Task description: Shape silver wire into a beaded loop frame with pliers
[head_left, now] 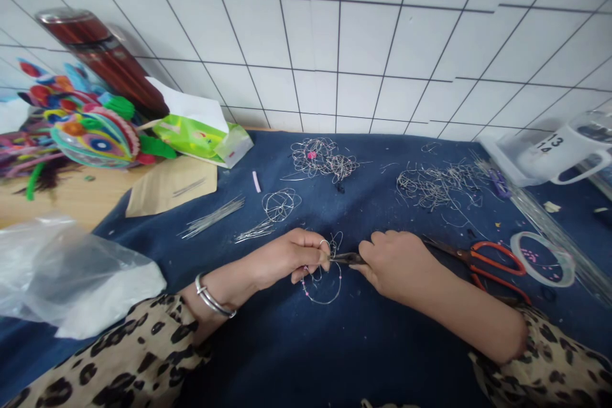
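Observation:
My left hand [296,255], a bangle on its wrist, pinches a looped wire piece [325,301] with small pink beads along it. Its loops hang below and rise a little above my fingers. From the right, my right hand [394,264] is closed around small dark pliers [349,258]. Their jaws meet the wire right at my left fingertips; the exact spot they grip is too small to make out. Scissors with orange handles [497,258] lie beside my right forearm. A round wire form [281,205] rests on the blue cloth beyond my left hand.
Straight wire lengths [213,217] lie at left, near a clear plastic bag [71,274]. Tangled wire [435,185] and wire flowers [315,158] sit at the back. On the right are a dish of pink beads [542,259] and a white mug [568,150]. A red flask [105,64] stands back left.

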`<state>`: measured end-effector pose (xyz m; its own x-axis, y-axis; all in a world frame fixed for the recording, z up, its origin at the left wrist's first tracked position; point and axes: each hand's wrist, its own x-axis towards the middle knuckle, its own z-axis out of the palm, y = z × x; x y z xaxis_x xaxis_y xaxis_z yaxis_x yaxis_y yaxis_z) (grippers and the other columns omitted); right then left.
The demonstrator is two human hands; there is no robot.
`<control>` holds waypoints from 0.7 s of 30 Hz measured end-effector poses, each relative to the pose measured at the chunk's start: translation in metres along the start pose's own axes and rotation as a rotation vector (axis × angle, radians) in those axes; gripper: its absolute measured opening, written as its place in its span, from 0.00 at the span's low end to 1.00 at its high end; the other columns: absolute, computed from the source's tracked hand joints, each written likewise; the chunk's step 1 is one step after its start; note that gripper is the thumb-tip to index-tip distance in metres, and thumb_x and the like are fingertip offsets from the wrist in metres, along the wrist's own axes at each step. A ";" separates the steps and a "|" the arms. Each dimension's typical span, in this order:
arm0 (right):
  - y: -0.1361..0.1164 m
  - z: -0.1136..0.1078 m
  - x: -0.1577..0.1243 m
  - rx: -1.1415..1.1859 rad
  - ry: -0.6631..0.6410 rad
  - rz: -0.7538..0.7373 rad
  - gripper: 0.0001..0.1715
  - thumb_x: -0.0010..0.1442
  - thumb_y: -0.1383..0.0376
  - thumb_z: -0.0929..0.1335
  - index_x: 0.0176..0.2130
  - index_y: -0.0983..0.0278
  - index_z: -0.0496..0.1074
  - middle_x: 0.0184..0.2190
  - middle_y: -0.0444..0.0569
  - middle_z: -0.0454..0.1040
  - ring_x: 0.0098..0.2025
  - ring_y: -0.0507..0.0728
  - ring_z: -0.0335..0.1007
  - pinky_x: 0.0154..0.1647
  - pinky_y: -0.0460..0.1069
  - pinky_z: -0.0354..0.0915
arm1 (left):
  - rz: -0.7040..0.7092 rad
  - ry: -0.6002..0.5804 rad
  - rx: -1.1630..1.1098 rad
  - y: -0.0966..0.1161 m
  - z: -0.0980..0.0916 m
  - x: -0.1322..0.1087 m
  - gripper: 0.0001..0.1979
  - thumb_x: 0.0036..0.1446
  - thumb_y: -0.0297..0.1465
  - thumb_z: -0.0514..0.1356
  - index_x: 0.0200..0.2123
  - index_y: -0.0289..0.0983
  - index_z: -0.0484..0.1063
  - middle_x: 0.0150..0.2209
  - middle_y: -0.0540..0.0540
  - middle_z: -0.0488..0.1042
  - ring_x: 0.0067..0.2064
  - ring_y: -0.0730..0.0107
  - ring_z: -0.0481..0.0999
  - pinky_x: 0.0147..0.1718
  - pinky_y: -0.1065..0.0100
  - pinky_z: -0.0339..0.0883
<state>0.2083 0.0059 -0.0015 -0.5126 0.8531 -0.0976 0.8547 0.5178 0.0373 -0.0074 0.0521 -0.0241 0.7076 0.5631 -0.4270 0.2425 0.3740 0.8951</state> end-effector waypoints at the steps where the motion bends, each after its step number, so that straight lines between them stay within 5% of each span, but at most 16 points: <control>1: 0.000 0.000 0.000 0.005 -0.003 -0.004 0.16 0.60 0.54 0.59 0.30 0.62 0.67 0.27 0.49 0.70 0.28 0.57 0.65 0.26 0.49 0.52 | 0.000 -0.001 0.006 0.000 0.000 0.000 0.08 0.53 0.27 0.54 0.28 0.31 0.72 0.17 0.55 0.61 0.15 0.83 0.56 0.14 0.77 0.49; 21: 0.007 -0.006 0.000 0.169 -0.180 -0.059 0.24 0.62 0.50 0.53 0.30 0.62 0.66 0.26 0.46 0.72 0.27 0.55 0.68 0.24 0.47 0.51 | 0.008 -0.024 0.128 0.005 0.002 -0.005 0.08 0.54 0.27 0.52 0.29 0.32 0.71 0.19 0.54 0.62 0.17 0.83 0.57 0.17 0.77 0.51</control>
<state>0.2135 0.0099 0.0050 -0.5522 0.7885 -0.2710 0.8330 0.5356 -0.1390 -0.0082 0.0503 -0.0171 0.7248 0.5475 -0.4183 0.3185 0.2721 0.9080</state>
